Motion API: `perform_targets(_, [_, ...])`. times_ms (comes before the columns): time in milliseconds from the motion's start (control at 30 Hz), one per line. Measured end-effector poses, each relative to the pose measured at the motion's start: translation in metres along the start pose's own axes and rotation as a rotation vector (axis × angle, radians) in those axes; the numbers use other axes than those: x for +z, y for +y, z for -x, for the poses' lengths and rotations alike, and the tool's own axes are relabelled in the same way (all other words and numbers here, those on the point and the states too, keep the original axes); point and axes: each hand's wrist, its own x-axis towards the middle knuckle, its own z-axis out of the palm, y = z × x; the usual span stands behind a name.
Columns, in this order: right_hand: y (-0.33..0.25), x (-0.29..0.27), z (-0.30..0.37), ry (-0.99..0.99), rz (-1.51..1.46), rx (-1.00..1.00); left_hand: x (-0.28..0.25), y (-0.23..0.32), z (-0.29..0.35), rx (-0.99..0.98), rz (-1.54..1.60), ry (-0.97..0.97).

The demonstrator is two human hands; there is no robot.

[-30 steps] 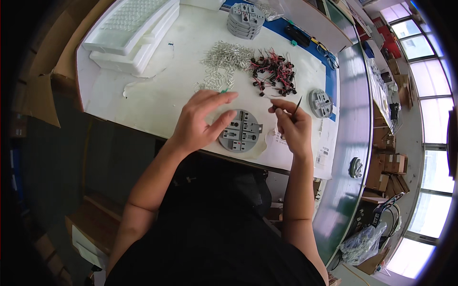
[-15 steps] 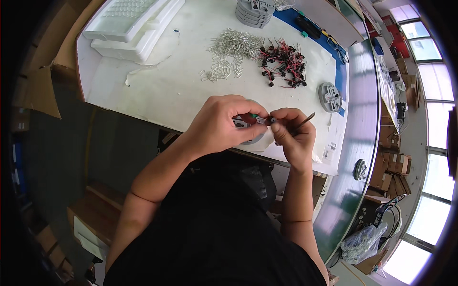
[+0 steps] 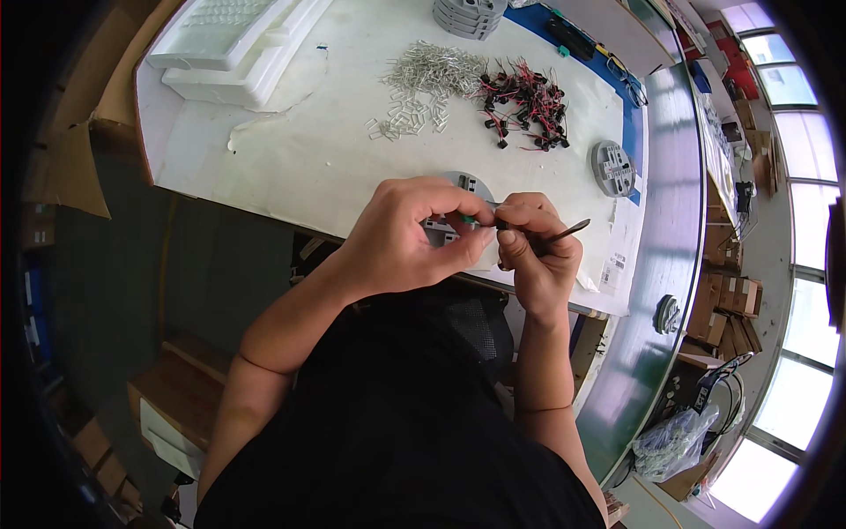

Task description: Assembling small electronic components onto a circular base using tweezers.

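My left hand (image 3: pixel 401 234) is closed in a pinch, thumb and forefinger meeting over a grey round plate (image 3: pixel 470 182). A small green bit (image 3: pixel 467 219) shows between those fingers; the rest of what they hold is hidden. Almost touching it, my right hand (image 3: pixel 539 256) pinches a small black part (image 3: pixel 503 225) between thumb and forefinger. A thin dark tool (image 3: pixel 573 230) with a pointed end is also tucked in that hand and sticks out to the right. The grey plate lies near the table's front edge, partly covered by my left hand.
Beyond my hands lie a heap of small clear U-shaped pieces (image 3: pixel 427 75) and a pile of black parts with red wires (image 3: pixel 529 101). Grey round plates are stacked (image 3: pixel 469 18) at the back, another plate (image 3: pixel 612 167) lies right. White foam trays (image 3: pixel 233 84) occupy the far left.
My hands have shifted slightly, uncovering more of the grey plate's far side. The black part is now closer to my left fingertips. Both pinches stay closed.
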Motion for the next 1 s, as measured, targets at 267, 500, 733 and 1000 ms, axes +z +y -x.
perform_targets(267, [-0.004,0.000,0.006,-0.020,0.037,0.030,-0.002,-0.008,-0.001,-0.333,0.310,-0.169])
perform_targets(500, [0.002,-0.006,0.014,0.033,-0.064,0.122,0.008,-0.001,0.003,-0.206,0.154,-0.098])
perform_targets(733, [-0.001,-0.007,0.016,0.004,-0.211,0.216,0.001,0.003,0.000,-0.081,-0.002,-0.103])
perform_targets(1000, [-0.005,-0.015,0.004,0.026,0.327,0.170,-0.006,-0.016,0.000,-0.165,-0.103,-0.060])
